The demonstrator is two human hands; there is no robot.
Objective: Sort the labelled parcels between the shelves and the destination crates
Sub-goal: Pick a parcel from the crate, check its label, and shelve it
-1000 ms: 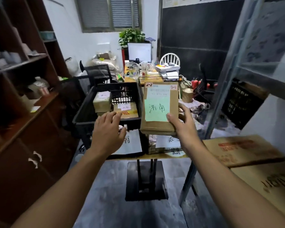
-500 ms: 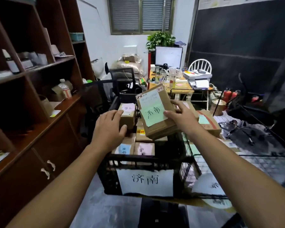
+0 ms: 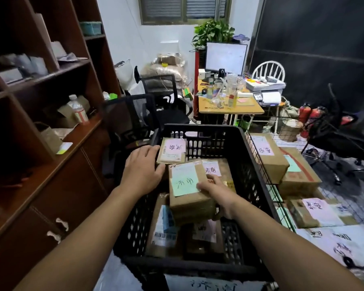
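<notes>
A brown cardboard parcel with a green label [image 3: 188, 191] sits inside the black plastic crate [image 3: 254, 173], resting on other parcels. My right hand [image 3: 215, 191] grips its right side, thumb on the green label. My left hand [image 3: 142, 168] lies over the crate's left rim, fingers spread, touching the left side of a smaller parcel with a pink label [image 3: 172, 151] at the crate's back left. More labelled parcels lie under and around these in the crate.
A wire crate [image 3: 271, 192] to the right holds several brown parcels with pink and green labels. A dark wooden shelf unit [image 3: 57, 114] stands at the left. Black office chairs and a cluttered desk [image 3: 229, 106] lie beyond the crate.
My right hand has lowered the green-labelled parcel from above the crate down onto the parcels inside it. My left hand has moved to the crate's left rim. The view has tilted down.
</notes>
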